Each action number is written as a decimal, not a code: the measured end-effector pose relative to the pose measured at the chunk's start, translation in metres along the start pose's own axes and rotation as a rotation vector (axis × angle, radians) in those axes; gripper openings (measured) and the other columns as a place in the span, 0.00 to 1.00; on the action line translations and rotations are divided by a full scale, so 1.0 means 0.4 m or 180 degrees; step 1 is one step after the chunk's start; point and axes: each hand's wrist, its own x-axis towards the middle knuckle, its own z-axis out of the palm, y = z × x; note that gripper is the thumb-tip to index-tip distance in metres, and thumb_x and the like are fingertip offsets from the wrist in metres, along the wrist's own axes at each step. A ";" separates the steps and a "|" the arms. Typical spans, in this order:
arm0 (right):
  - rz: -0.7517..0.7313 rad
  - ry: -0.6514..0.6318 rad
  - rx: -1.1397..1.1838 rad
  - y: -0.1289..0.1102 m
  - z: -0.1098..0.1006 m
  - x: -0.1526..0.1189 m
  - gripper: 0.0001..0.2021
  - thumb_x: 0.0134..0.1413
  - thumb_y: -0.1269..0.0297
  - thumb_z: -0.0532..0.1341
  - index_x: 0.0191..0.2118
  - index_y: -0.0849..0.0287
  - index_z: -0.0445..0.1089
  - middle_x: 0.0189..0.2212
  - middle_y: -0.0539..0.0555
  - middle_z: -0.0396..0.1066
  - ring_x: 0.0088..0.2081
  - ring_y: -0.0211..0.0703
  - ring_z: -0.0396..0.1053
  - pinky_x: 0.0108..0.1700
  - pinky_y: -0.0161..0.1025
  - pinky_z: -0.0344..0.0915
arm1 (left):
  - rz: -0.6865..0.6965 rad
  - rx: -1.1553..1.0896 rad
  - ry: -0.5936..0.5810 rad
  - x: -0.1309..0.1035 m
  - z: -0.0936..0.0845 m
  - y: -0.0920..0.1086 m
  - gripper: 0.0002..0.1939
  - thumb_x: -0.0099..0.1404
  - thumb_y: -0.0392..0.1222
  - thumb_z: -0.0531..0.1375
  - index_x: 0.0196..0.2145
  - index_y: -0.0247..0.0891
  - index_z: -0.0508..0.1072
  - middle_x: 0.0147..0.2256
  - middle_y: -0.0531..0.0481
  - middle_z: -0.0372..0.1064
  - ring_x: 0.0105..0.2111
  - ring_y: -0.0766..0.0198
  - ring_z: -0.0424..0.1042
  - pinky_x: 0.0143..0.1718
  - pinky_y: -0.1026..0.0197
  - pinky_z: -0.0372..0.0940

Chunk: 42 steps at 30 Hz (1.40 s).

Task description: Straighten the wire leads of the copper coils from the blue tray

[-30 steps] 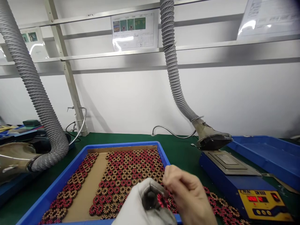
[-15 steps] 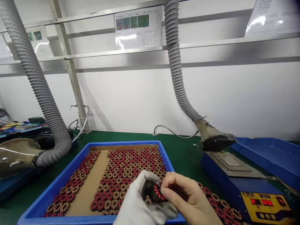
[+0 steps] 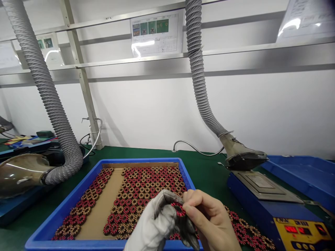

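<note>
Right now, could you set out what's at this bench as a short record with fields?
Left grip: gloved, holding a red-and-black wound ring
Right grip: bare, pinched at that ring's edge; exact contact unclear
Front tray: blue, holding red and tan wound rings in two groups
Green worktop: loose wound rings lie right of the front tray
Blue-cased unit: metal plate on top, red digital display
Extraction hood: above the metal plate, on a grey ribbed hose
</note>
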 end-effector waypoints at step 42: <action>0.0773 -0.0346 -0.0957 -0.063 -0.020 -0.001 0.21 0.52 0.48 0.67 0.22 0.60 0.65 0.20 0.47 0.58 0.23 0.37 0.54 0.26 0.35 0.50 | 0.0187 -0.0355 0.0035 -0.039 0.040 0.041 0.24 0.54 0.61 0.68 0.37 0.40 0.71 0.27 0.52 0.70 0.19 0.72 0.65 0.21 0.68 0.57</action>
